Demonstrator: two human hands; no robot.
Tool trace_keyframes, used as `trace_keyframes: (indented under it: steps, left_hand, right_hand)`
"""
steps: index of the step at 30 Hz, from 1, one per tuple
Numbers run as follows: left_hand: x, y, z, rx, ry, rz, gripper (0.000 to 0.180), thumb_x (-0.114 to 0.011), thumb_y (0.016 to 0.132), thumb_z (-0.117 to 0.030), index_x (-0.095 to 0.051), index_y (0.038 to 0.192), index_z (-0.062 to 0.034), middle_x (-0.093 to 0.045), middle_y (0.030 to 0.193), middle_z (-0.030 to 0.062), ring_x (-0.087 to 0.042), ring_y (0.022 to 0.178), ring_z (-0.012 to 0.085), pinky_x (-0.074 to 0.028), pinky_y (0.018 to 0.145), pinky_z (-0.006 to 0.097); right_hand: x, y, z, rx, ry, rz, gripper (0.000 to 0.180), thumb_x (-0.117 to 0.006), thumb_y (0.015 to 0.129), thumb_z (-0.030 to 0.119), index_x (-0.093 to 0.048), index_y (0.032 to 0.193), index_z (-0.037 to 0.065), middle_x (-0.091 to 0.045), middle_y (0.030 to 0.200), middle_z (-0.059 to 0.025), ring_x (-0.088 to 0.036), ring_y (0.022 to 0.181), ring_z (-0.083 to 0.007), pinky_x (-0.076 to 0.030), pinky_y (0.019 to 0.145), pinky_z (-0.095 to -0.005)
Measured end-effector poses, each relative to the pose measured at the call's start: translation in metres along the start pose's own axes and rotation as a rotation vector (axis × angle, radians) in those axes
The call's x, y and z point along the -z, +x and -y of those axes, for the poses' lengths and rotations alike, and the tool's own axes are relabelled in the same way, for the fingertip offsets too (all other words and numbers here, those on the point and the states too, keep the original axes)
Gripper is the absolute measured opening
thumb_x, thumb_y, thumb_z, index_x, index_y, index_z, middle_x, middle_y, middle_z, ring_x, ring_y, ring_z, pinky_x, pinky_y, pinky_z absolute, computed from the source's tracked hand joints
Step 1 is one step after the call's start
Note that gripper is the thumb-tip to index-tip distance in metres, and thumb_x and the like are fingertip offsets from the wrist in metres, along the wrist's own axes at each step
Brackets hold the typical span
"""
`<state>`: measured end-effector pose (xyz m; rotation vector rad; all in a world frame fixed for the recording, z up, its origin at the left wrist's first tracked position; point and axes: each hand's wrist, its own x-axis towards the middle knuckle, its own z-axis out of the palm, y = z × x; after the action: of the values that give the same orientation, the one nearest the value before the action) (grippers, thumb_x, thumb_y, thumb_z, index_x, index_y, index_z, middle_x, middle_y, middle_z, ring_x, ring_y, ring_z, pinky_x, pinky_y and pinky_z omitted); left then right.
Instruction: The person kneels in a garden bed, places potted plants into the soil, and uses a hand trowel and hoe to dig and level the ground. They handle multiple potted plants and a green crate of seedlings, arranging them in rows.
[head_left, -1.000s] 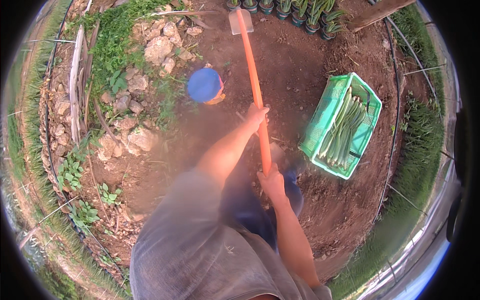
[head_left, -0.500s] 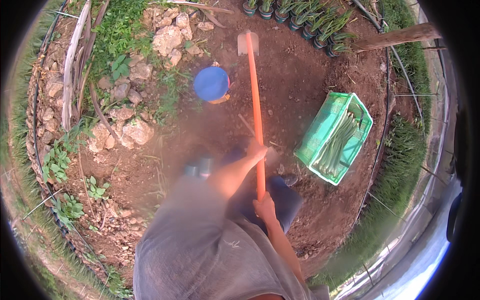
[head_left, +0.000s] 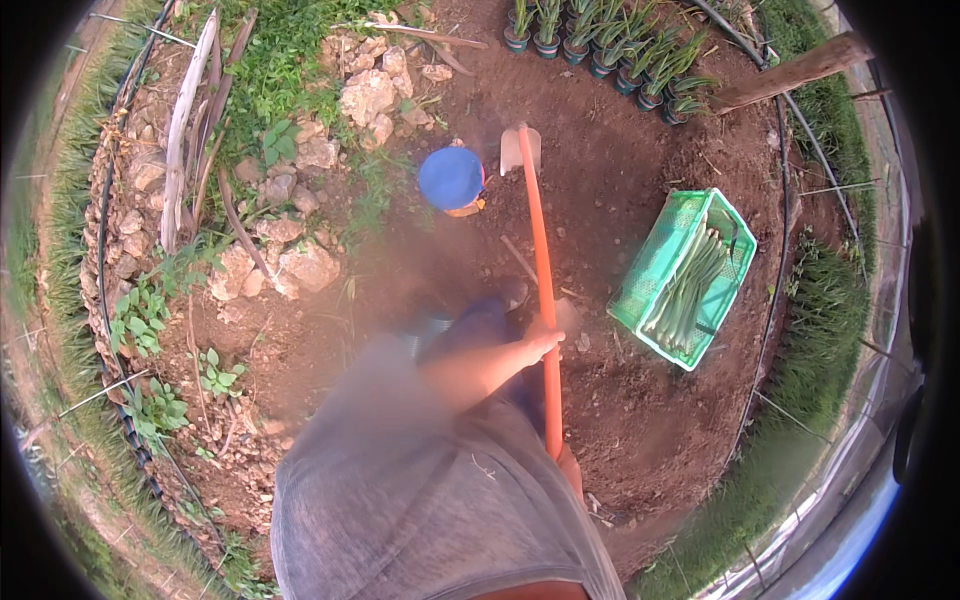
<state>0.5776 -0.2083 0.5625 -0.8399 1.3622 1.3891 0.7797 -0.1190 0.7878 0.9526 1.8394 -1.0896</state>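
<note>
My left hand point(head_left: 543, 339) is closed round the long orange handle of a hoe point(head_left: 541, 250), partway along it. Close to the handle's near end is my right hand point(head_left: 569, 468), closed on it and partly hidden behind the handle and my grey shirt. The pale hoe blade point(head_left: 520, 152) is at the far end, over the brown soil. Left of the blade stands a round container with a blue top point(head_left: 451, 179). To the right, a green plastic crate point(head_left: 640, 270) holds long green stalks point(head_left: 690, 285).
Several small potted plants point(head_left: 600, 60) stand at the back right, near a leaning wooden post point(head_left: 795, 72). Rocks point(head_left: 305, 267), weeds and old branches point(head_left: 187, 140) cover the left side. A black hose point(head_left: 782, 200) edges the plot on the right.
The hoe blade has come nearer to me, and both hands have drawn back with the handle. The whole view has shifted slightly too.
</note>
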Motion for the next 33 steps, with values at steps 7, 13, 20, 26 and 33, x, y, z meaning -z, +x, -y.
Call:
trace_keyframes:
  steps: [7,13,20,26,33]
  left_hand:
    - [0.039,0.045,0.025,0.160,-0.138,-0.048,0.020,-0.067,0.079,-0.005,-0.054,0.093,-0.0026,-0.055,0.071,0.0117,-0.062,0.059,0.0299,-0.055,0.055,0.050]
    - [0.090,0.054,0.044,0.246,-0.042,-0.156,0.015,-0.063,0.079,-0.007,-0.057,0.093,-0.0040,-0.056,0.068,0.0080,-0.056,0.051,0.0225,-0.048,0.044,0.040]
    - [0.177,0.133,-0.082,0.024,-0.068,-0.029,0.020,-0.067,0.083,-0.016,-0.055,0.096,-0.0065,-0.057,0.067,0.0065,-0.054,0.049,0.0191,-0.046,0.041,0.037]
    - [0.224,0.278,-0.243,-0.294,0.247,-0.076,0.021,-0.060,0.082,-0.020,-0.064,0.072,-0.0011,-0.063,0.060,0.0109,-0.064,0.053,0.0234,-0.049,0.049,0.040]
    - [0.253,0.273,-0.241,-0.290,0.467,-0.226,0.020,-0.059,0.076,-0.014,-0.067,0.064,0.0003,-0.066,0.061,0.0184,-0.068,0.058,0.0300,-0.053,0.055,0.043]
  right_hand:
    - [-0.045,-0.047,-0.009,-0.123,-0.153,-0.054,0.050,-0.072,0.079,0.035,-0.052,0.109,0.000,-0.065,0.085,-0.0300,-0.065,0.088,-0.0467,-0.050,0.075,-0.0507]
    - [-0.137,-0.034,0.013,-0.203,-0.144,-0.137,0.045,-0.070,0.080,0.030,-0.050,0.108,0.002,-0.065,0.083,-0.0301,-0.065,0.085,-0.0474,-0.050,0.073,-0.0522]
    - [-0.219,0.022,0.144,-0.183,-0.121,-0.220,0.040,-0.068,0.081,0.025,-0.048,0.107,0.003,-0.065,0.080,-0.0302,-0.065,0.081,-0.0482,-0.051,0.071,-0.0538]
    - [-0.224,0.155,0.268,-0.021,-0.058,-0.264,0.037,-0.064,0.082,0.022,-0.045,0.107,0.002,-0.065,0.080,-0.0318,-0.064,0.081,-0.0506,-0.052,0.075,-0.0564]
    - [-0.249,0.168,0.278,-0.150,-0.007,-0.156,0.041,-0.065,0.081,0.025,-0.049,0.110,0.001,-0.066,0.087,-0.0300,-0.065,0.087,-0.0491,-0.053,0.074,-0.0537]
